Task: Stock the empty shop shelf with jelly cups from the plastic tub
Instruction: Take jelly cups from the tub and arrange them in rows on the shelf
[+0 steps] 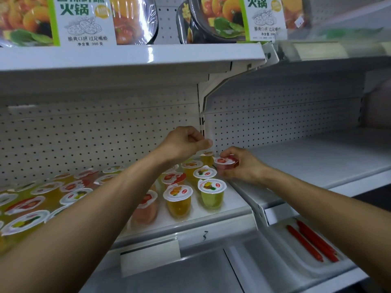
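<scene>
Jelly cups stand upright in rows on the white shelf, each sealed under a fruit-printed lid; I count at least seven near its right end, while more to the left blur past counting; my right hand pinches one red strawberry cup just past the shelf's right edge; my left hand hovers above the back row, fingers curled, nothing visible in them; below right, a white tray holds three red sticks.
</scene>
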The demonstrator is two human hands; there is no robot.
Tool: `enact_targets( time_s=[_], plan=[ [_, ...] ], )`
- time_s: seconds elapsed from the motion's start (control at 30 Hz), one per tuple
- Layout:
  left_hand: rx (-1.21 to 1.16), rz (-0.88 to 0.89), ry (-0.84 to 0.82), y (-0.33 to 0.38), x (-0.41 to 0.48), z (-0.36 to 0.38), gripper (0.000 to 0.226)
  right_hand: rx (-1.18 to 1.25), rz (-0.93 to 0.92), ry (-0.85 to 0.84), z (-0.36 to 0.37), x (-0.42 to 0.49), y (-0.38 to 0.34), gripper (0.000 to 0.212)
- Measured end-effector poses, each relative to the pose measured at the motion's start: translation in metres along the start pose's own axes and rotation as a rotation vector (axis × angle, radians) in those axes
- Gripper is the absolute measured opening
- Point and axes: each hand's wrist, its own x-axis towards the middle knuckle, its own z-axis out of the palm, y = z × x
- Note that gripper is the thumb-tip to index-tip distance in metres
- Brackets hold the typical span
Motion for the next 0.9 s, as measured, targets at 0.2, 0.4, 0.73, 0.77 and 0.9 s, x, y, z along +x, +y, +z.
enact_targets(
  time_s=[0.2,0.4,0.73,0.77,0.9],
  plan=[
    [0.051,-0.011,-0.009,-0.010,-0.004,-0.005,0.018,-0.041,-0.002,-0.039,0.007,0.006,0.004,0.050],
    [0.160,0.012,-0.013,-0.014,-0.007,-0.007,0.021,-0.037,-0.004,-0.032,0.010,0.007,0.004,0.051],
    [0.452,0.011,0.021,-0.012,-0.038,-0.029,0.031,-0.240,-0.085,-0.013,-0.001,-0.018,-0.008,0.052],
    [0.466,0.016,0.038,-0.008,-0.046,-0.032,0.031,-0.258,-0.100,0.019,-0.005,-0.024,-0.009,0.051],
    [0.505,0.059,0.149,0.008,-0.094,-0.041,0.032,-0.315,-0.196,0.160,-0.019,-0.065,-0.019,0.037]
  ],
)
